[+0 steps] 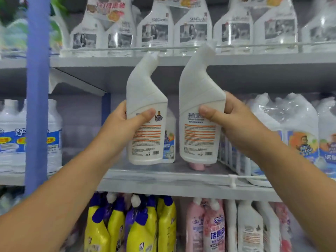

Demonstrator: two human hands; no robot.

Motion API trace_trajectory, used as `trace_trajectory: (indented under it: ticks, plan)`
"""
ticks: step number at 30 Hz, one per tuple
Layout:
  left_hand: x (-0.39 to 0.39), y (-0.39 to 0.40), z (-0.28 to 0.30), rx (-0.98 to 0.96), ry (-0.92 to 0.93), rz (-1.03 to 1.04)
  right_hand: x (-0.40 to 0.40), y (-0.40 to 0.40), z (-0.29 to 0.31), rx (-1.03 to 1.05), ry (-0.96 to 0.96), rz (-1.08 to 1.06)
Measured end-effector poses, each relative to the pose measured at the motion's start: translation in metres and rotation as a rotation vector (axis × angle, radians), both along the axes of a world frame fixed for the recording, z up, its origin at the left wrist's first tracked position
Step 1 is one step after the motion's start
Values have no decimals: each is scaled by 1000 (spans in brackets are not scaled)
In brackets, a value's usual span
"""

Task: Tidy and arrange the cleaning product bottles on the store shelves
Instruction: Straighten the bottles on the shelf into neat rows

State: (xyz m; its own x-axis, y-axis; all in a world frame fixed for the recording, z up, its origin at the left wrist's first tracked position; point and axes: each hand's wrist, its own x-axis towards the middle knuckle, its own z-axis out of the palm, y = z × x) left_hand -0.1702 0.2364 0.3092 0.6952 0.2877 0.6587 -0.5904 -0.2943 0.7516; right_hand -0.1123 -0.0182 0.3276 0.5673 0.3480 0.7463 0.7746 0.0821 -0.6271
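I hold two white angled-neck toilet cleaner bottles in front of the middle shelf (163,176), back labels toward me. My left hand (127,122) grips the left bottle (145,99) round its waist, thumb across the front. My right hand (229,115) grips the right bottle (198,91) the same way. Both bottles are upright, slightly tilted, their bases just above the shelf board. A similar bottle (170,142) stands on the shelf behind the left one. Something pink (197,166) lies behind the right bottle's base.
Wrapped white bottles (291,128) fill the middle shelf's right side behind a wire divider (229,159). Large jugs (27,135) stand left of a blue post (36,88). Clear spray bottles (192,28) line the top shelf. Yellow bottles (145,226) and pink bottles (205,228) stand below.
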Motion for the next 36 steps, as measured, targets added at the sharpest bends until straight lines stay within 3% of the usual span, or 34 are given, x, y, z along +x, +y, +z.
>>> trace_trajectory:
  ticks: [8, 16, 26, 31, 36]
  plan:
    - [67, 74, -14, -148, 226, -184, 49, 71, -12, -114, 169, -65]
    - [95, 95, -24, -69, 332, -311, 84, 90, -31, -86, 377, -49]
    - [105, 105, -11, 104, 412, -244, 105, 86, -28, -208, 432, -58]
    - [113, 114, 34, 35, 270, -252, 108, 92, 17, -203, 335, -171]
    - [119, 113, 57, 37, 283, -402, 117, 104, 49, -143, 341, -199]
